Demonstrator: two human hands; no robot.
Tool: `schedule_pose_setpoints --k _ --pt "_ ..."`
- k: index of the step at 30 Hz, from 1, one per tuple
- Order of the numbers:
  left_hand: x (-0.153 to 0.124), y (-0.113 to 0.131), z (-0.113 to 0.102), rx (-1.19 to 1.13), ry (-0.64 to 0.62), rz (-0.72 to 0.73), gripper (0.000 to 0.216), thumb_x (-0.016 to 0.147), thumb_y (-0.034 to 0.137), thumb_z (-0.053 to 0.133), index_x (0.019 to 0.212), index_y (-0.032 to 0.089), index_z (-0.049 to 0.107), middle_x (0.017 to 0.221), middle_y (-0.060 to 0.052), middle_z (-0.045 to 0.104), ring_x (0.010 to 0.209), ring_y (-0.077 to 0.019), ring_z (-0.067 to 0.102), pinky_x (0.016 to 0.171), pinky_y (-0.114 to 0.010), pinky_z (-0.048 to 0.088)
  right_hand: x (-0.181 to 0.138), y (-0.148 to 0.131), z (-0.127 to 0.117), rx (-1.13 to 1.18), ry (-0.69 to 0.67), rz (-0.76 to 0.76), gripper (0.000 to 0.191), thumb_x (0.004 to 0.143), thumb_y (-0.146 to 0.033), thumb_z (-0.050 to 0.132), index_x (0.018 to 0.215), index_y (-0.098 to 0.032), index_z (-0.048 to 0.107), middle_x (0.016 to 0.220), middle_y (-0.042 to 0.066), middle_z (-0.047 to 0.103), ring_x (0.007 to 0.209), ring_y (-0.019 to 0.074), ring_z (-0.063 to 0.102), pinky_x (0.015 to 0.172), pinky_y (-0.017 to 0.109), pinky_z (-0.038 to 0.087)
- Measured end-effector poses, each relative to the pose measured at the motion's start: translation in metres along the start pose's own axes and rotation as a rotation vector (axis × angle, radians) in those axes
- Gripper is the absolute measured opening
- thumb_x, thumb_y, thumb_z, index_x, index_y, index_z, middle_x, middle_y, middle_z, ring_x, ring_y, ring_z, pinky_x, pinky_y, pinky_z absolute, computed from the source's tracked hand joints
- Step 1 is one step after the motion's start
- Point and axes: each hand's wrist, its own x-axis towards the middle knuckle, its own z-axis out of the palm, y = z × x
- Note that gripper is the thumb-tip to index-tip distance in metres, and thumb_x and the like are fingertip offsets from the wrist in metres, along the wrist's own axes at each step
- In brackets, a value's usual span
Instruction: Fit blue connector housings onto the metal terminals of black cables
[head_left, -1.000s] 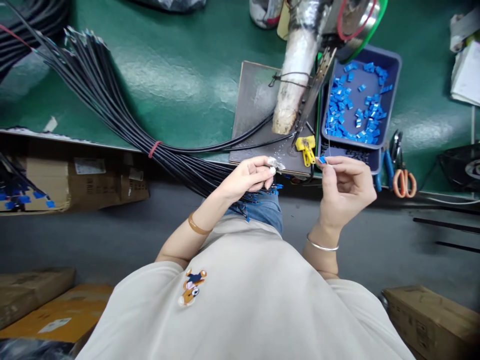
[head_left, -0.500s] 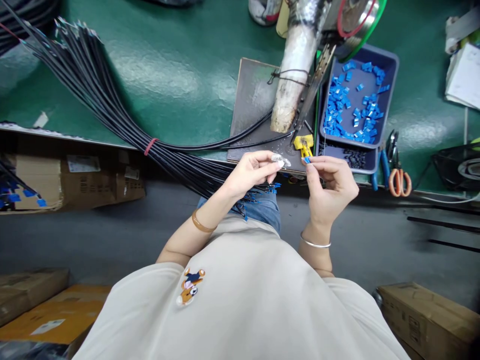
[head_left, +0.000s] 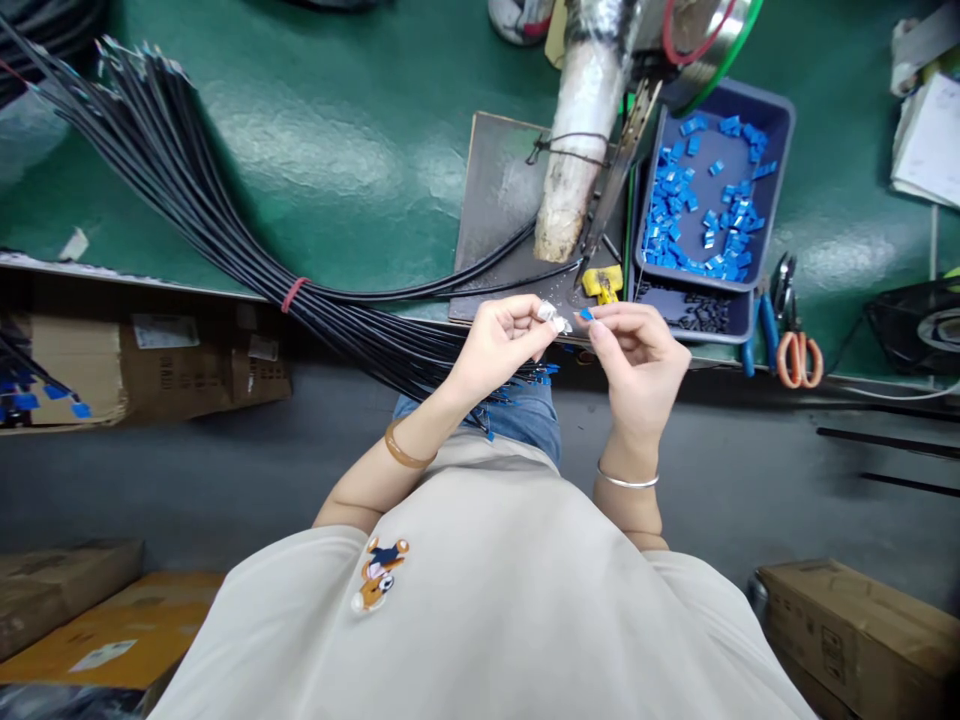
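Blue clip [head_left: 586, 314], pinched tight in the right hand's [head_left: 637, 360] grip, sits just past the front edge of the green tabletop [head_left: 337, 150], close to the silvery cable end [head_left: 555, 321] nipped in the left hand's [head_left: 499, 345] closed grip. A cable bundle [head_left: 225, 230] sweeps across the tabletop into the lap; a tray [head_left: 780, 130] of blue pieces and orange scissors [head_left: 796, 355] lie rightward; a cardboard box [head_left: 862, 620] stands on the grey floor

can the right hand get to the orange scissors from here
Probably yes: the orange scissors lie uncovered right of the right hand, nothing standing between, though that hand pinches a small blue piece.
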Motion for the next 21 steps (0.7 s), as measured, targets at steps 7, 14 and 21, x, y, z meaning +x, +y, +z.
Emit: schedule_pose_setpoints --k 7,14,21 --pt "-0.002 -0.004 0.003 0.06 -0.011 0.063 0.035 0.074 0.042 0.075 0.069 0.013 0.057 0.056 0.004 0.051 0.048 -0.0022 0.043 0.045 -0.015 0.033 0.003 0.007 0.003 0.049 -0.127 0.065 0.008 0.083 -0.028 0.07 0.082 -0.02 0.068 0.098 0.002 0.067 0.087 0.0116 0.068 0.074 0.026 0.06" --pt "-0.004 -0.01 0.002 0.109 -0.042 0.106 0.027 0.08 0.036 0.071 0.073 0.013 0.06 0.059 0.003 0.055 0.051 -0.0032 0.048 0.049 -0.016 0.037 0.002 0.006 0.003 0.076 -0.131 0.066 0.005 0.082 -0.025 0.069 0.082 -0.02 0.067 0.098 0.002 0.067 0.087 0.0111 0.067 0.074 0.025 0.059" --pt "-0.005 -0.009 0.002 0.03 -0.029 0.035 0.025 0.077 0.034 0.073 0.078 0.014 0.058 0.055 0.004 0.054 0.048 -0.0038 0.048 0.049 -0.016 0.037 -0.002 0.002 0.01 -0.118 -0.03 -0.131 0.003 0.081 -0.018 0.066 0.08 -0.021 0.065 0.1 0.003 0.068 0.092 0.0154 0.068 0.078 0.032 0.06"
